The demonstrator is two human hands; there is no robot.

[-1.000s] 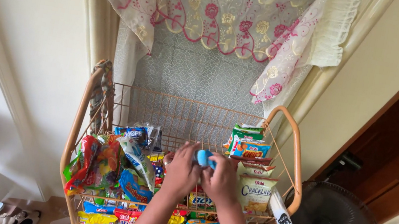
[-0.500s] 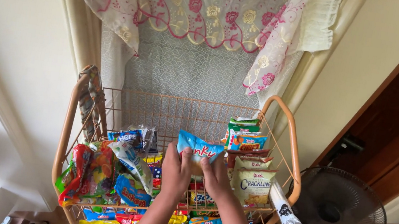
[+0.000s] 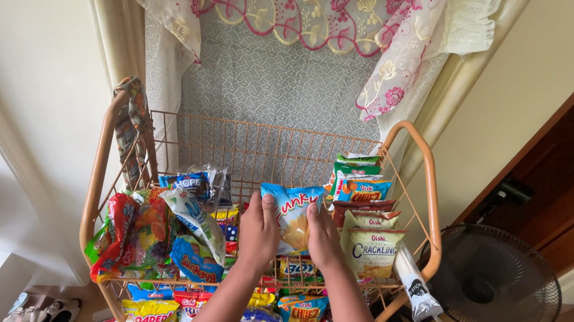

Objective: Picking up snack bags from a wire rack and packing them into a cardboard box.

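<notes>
Blue and shiny, a snack bag (image 3: 291, 212) sits upright between the person's 2 hands, a little above the middle of the frame. The left hand (image 3: 258, 235) holds its left edge and the right hand (image 3: 324, 239) holds its right edge. The fingers (image 3: 268, 208) of both hands are closed around the sides of the bag, with the thumbs on the front, so the bag is pinched from both sides. Its top sticks up above the fingertips, and its bottom is hidden between the 2 palms.

The bag is held over the top shelf of an orange wire rack (image 3: 420, 177), in the open gap at the back. It looks lifted up and not yet set down, though the picture does not show if its bottom touches the wire. So the work seems about halfway: the bag is in hand and over its spot, but both hands are on it and it has not been let go.

Just to the right stands a row of green and cream snack bags (image 3: 368, 249). To the left, more bright packets (image 3: 196, 217) lie in a loose heap. Lower shelves at the bottom of the frame are already full of packets (image 3: 300, 312).
</notes>
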